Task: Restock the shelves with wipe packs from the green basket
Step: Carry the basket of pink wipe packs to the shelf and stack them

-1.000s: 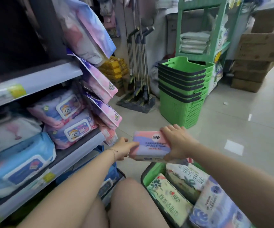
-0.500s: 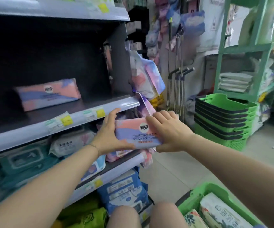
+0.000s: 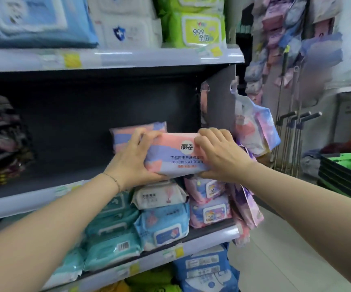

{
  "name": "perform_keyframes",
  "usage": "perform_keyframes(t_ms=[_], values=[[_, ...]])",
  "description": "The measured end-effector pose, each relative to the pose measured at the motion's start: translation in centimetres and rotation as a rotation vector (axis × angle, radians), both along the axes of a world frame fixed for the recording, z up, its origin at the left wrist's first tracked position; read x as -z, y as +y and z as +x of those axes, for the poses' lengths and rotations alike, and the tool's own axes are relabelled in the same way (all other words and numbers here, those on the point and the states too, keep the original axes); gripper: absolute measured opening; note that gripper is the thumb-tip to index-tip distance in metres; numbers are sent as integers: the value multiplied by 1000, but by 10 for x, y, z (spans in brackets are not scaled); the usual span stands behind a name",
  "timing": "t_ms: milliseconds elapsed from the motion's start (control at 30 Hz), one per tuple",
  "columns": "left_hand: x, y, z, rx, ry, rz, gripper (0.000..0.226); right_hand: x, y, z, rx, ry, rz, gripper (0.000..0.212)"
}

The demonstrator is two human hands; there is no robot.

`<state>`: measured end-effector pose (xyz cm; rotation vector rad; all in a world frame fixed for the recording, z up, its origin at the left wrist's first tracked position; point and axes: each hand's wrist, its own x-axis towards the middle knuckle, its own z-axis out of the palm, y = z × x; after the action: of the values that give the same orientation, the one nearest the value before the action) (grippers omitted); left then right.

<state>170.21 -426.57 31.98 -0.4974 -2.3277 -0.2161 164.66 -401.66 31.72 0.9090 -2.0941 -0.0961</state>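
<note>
Along the lower frame, stretching two bare forearms up from both bottom corners toward the centre, wearing a thin bracelet (image 3: 114, 180) on the left wrist. Holding the wipe pack (image 3: 176, 159) at mid-frame between both grips: wrapping the left grip (image 3: 132, 159) round its left end, fingers curling over the top edge and thumb tucking beneath; clamping the right grip (image 3: 218, 157) over its right end, fingers bending across the top. Presenting the pink and lilac face, reading COTTON SOFT TOWEL, at the front lip of the middle shelf (image 3: 33, 202); hard telling whether resting on the board or hanging just above.

Just below centre, seeing a white pack (image 3: 157, 197), a blue pack (image 3: 164, 226) and a pink pack (image 3: 210, 211) crowding the lower shelf (image 3: 216, 234). Just behind the left grip, finding a matching pack (image 3: 122, 138) lying further back on the middle shelf. Further off, noticing a lime pack (image 3: 197, 28) at top centre, mop handles (image 3: 292, 140) at right, and stacked green baskets (image 3: 347, 171) at the right edge.
</note>
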Motion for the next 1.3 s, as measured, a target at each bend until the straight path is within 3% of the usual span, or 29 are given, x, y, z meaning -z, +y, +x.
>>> perform_keyframes(t_ms=[233, 467, 767, 967, 1133, 1300], values=[[-24, -55, 7, -185, -96, 12, 95, -26, -65, -26, -59, 3, 51, 81], [-29, -91, -13, -264, -81, 14, 73, -43, -111, -53, -87, -17, 87, 76], [-12, -115, -53, -317, -199, 23, 56, -28, -147, -92, -120, -288, 6, 54], [-13, -123, -74, -386, -277, -39, 28, -19, -169, -111, -42, -285, 15, 50], [-12, -128, -91, -522, -285, -47, 26, -16, -182, -126, -86, -363, -33, 49], [-13, -132, -99, -555, -394, 36, 30, -18, -186, -133, -101, -575, 27, 55]])
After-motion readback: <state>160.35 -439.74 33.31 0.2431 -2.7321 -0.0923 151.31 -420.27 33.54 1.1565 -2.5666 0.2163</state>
